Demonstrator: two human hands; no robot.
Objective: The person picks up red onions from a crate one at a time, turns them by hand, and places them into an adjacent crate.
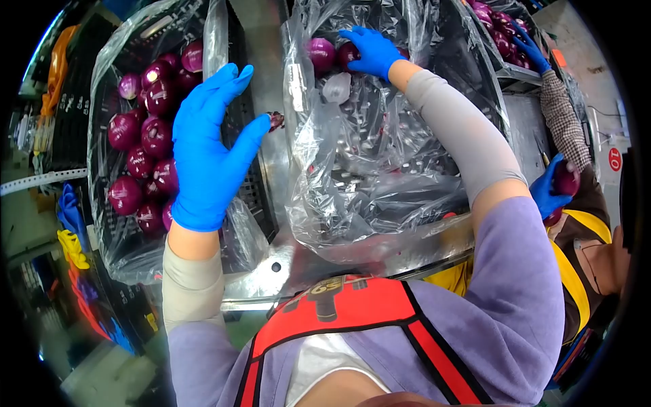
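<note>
My left hand, in a blue glove, is raised over the right side of a lined crate of peeled red onions. Its fingers are stretched out, with the thumb apart. At the thumb tip is a small dark red onion scrap; whether they touch I cannot tell. My right hand, also blue-gloved, reaches to the far end of a second lined crate. Its fingers and thumb curve around a dark red onion, partly hidden by the hand. Left of that lies another red onion.
Clear plastic liner bunches inside the second crate. A metal strip runs between the crates. At the right, a co-worker's gloved hand holds a red onion; another gloved hand reaches into a further onion crate.
</note>
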